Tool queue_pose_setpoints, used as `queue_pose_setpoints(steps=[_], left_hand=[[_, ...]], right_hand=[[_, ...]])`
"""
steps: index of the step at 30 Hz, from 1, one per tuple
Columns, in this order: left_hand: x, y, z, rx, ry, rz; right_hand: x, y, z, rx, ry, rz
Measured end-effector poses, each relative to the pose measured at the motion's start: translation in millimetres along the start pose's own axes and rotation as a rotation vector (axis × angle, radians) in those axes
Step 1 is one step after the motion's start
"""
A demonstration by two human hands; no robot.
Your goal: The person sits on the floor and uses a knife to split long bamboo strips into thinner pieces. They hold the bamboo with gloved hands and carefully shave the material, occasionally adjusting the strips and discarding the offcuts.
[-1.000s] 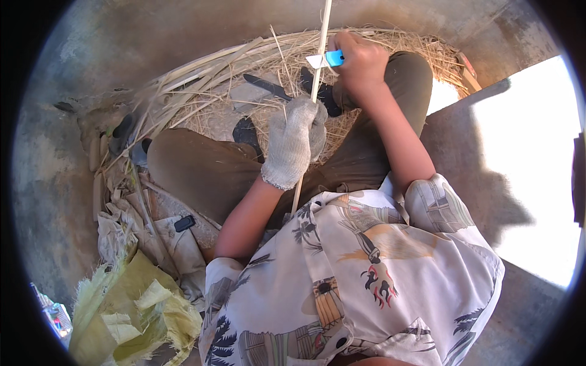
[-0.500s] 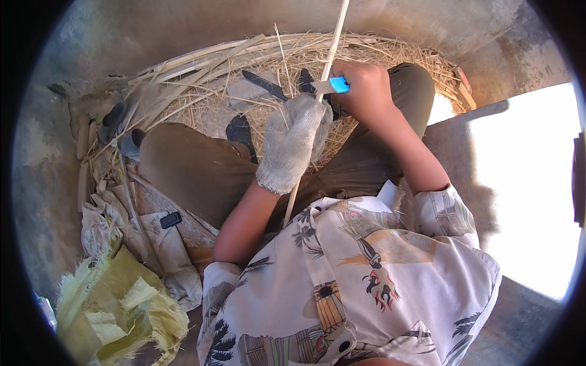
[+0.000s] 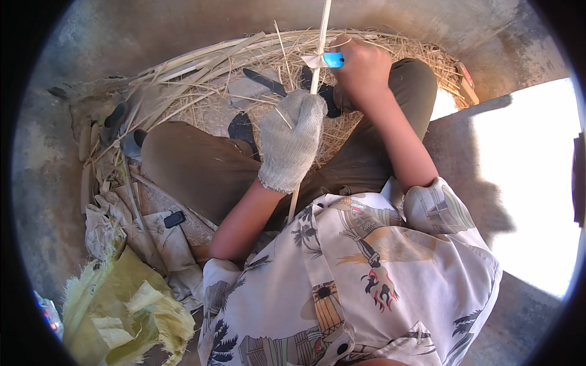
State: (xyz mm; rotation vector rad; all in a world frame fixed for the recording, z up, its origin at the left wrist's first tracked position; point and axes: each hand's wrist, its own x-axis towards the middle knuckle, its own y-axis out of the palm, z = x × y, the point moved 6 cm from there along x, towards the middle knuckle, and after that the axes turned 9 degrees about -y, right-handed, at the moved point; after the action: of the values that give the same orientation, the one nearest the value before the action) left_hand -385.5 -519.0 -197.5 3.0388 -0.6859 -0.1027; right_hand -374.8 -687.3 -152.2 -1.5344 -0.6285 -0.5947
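A long pale strip, apparently bamboo (image 3: 323, 27), runs upward from my lap past the top edge of the view. Wrapped around its lower part is my left hand (image 3: 293, 131), in a grey knitted glove. Farther up, my right hand (image 3: 365, 64) is bare and closed on a knife (image 3: 333, 60) with a blue handle. The knife's short, wide blade lies across the strip, above the glove. A thin shaving (image 3: 284, 118) rests on the back of the glove.
Shavings and long strips (image 3: 201, 64) cover the ground beyond my crossed legs. Among them lies a dark knife blade (image 3: 264, 80). At left are grey slippers (image 3: 132, 143), a small black object (image 3: 174, 219) on cloth, and a torn yellow woven sack (image 3: 131, 305). Concrete walls (image 3: 201, 27) enclose the spot.
My right hand and the knife have moved up along the strip, away from the glove. The strip's top has tilted slightly left. My left hand keeps its grip, almost in place.
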Motion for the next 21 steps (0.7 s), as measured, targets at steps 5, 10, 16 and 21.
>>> queue_pose_setpoints(steps=[5, 10, 16, 21], left_hand=[[3, -4, -2, -0.108, -0.129, 0.012], [2, -5, 8, -0.559, -0.449, 0.101], [-1, 1, 5, -0.573, -0.419, 0.198], [-1, 5, 4, -0.351, -0.296, 0.081]], right_hand=[[6, 18, 2, 0.309, 0.114, 0.172], [-11, 45, -1, 0.901, 0.352, 0.592], [-6, 0, 9, 0.272, 0.107, 0.289], [-24, 0, 17, 0.166, -0.08, 0.324]])
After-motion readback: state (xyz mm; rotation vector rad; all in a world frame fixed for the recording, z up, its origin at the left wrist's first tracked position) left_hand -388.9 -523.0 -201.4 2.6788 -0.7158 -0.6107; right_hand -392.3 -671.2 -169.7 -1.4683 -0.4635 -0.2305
